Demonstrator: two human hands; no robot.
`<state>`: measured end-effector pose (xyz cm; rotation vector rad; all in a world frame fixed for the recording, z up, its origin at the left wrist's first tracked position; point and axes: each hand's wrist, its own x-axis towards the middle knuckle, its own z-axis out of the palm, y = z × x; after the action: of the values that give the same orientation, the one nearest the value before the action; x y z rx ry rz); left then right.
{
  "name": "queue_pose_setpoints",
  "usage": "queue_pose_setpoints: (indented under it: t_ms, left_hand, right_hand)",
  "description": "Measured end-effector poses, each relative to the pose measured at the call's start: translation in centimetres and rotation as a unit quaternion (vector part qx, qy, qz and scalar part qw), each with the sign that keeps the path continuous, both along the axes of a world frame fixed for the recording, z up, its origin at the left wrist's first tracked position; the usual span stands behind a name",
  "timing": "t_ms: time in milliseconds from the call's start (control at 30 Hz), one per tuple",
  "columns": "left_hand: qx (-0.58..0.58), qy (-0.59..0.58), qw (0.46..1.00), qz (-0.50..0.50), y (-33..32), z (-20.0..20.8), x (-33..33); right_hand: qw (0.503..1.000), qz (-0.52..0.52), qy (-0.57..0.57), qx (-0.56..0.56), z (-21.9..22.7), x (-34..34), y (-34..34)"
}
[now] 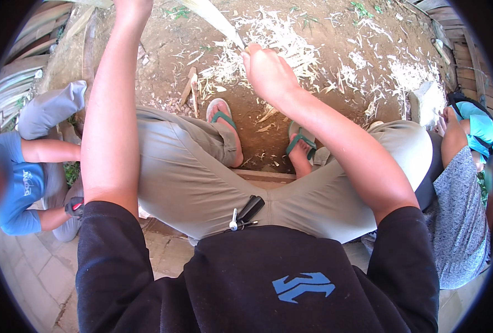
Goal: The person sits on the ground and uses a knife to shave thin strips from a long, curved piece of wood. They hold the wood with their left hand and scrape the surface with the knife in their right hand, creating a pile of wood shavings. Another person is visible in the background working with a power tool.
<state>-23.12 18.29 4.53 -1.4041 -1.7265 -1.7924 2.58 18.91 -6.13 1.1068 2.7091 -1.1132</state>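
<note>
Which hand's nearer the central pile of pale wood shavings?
Right. The right hand appears right against the near side of the shavings pile; the left hand is well off to its left, partly cut off by the top edge.

Long blade [215,21] | pale, dark-necked | slanting up-left | far end beyond top edge

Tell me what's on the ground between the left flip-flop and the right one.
In the head view, brown soil with a few scattered wood shavings lies between the left flip-flop and the right flip-flop.
</note>
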Motion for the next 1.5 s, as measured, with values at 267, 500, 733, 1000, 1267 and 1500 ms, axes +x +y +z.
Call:
queue_pose_setpoints:
  t_ms: [267, 500, 733, 1000, 1267, 1500]
  left_hand:
    - [0.0, 0.058, 0.998, 0.032, -0.2, -0.1, 0.1]
    - [0.024, -0.021, 0.999, -0.017, -0.2, 0.0, 1.4]
    - [0.026, -0.037, 0.999, 0.024, 0.3, -0.5, 1.6]
    - [0.037, -0.041, 0.998, 0.023, 0.6, -0.9, 1.6]
    - [0.037, -0.053, 0.998, 0.002, 1.0, -0.2, 3.4]
    - [0.038, -0.064, 0.997, 0.009, 0.9, 0.3, 4.2]
  right_hand:
    - [0.999, -0.014, 0.04, 0.007, -0.9, 0.2, -1.1]
    - [0.999, 0.004, 0.039, -0.003, -0.8, -0.2, -0.6]
    - [0.999, -0.005, 0.048, 0.009, -1.2, -0.3, -0.9]
    - [0.999, -0.028, 0.024, 0.01, -1.3, 0.2, -0.8]
    - [0.988, -0.129, 0.082, 0.025, -3.1, 1.3, -4.0]
    - [0.964, -0.212, 0.056, -0.148, -3.3, 0.5, -2.1]
